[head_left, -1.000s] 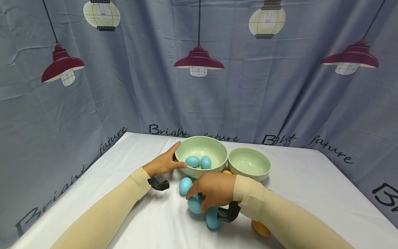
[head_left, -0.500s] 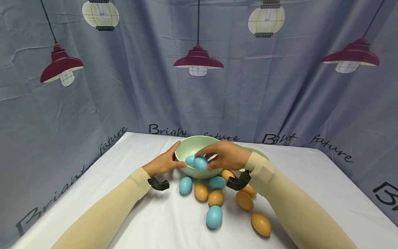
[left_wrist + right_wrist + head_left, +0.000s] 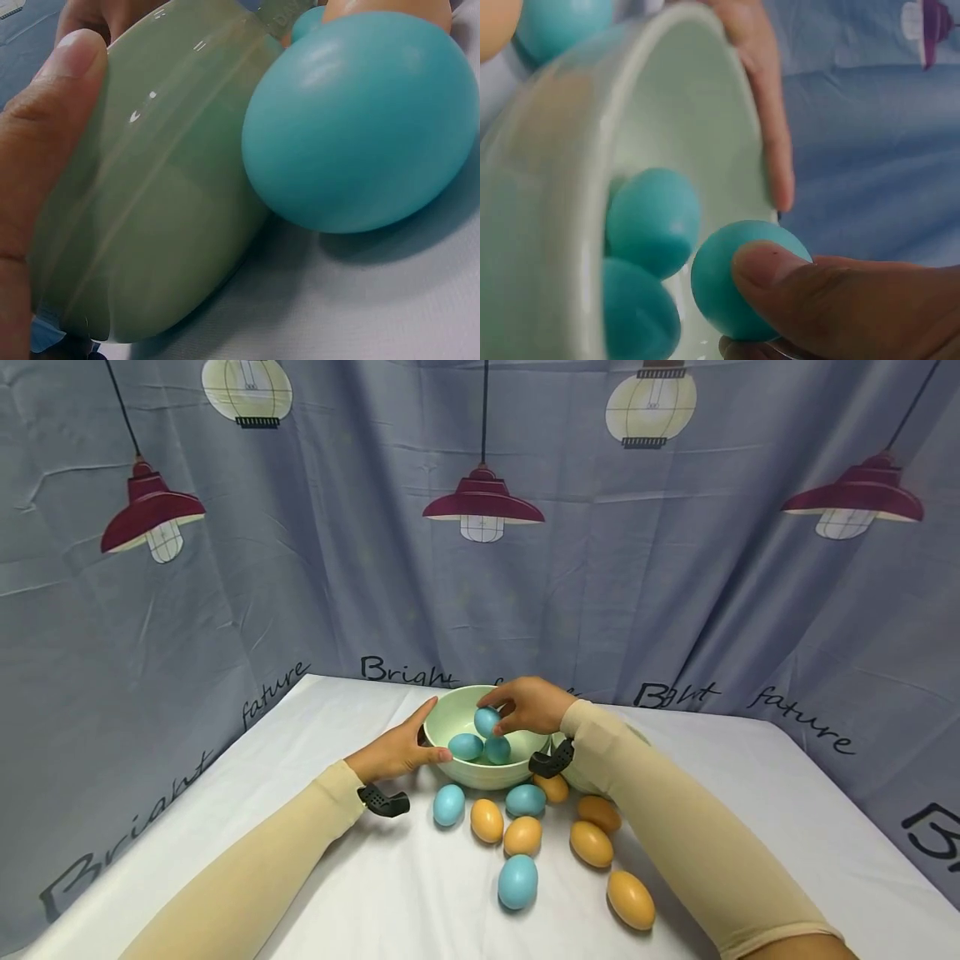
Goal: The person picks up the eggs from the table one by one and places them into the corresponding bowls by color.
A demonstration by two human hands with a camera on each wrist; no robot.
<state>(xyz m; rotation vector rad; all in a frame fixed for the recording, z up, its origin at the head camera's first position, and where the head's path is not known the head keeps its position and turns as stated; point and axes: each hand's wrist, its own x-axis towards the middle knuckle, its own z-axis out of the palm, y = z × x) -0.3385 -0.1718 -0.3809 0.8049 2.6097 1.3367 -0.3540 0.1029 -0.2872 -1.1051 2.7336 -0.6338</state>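
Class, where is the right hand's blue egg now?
In the head view, just below centre, the right hand pinches that blue egg inside the outline of the left green bowl, close to two other blue eggs lying inside.

Right hand (image 3: 531,703) hides part, perhaps half, of its egg (image 3: 485,721).

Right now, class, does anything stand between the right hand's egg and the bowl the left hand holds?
Nothing visible blocks the held blue egg from the bowl, though two other blue eggs lie inside, close by on its near side, and might crowd it.
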